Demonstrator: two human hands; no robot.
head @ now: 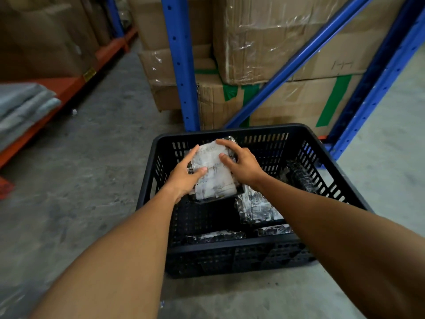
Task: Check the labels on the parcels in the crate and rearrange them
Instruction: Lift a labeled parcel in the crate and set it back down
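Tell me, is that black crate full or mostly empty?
Partly filled: the crate holds a few wrapped parcels, with bare floor showing between them.

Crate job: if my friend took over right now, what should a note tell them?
Left hand and right hand: both grip one parcel, white label up, over the far left of the black crate.
Other parcels: one in the middle, two by the near wall, one leaning at the right wall.
Done: cannot tell.
Left: read this label, place the parcel, check the others.
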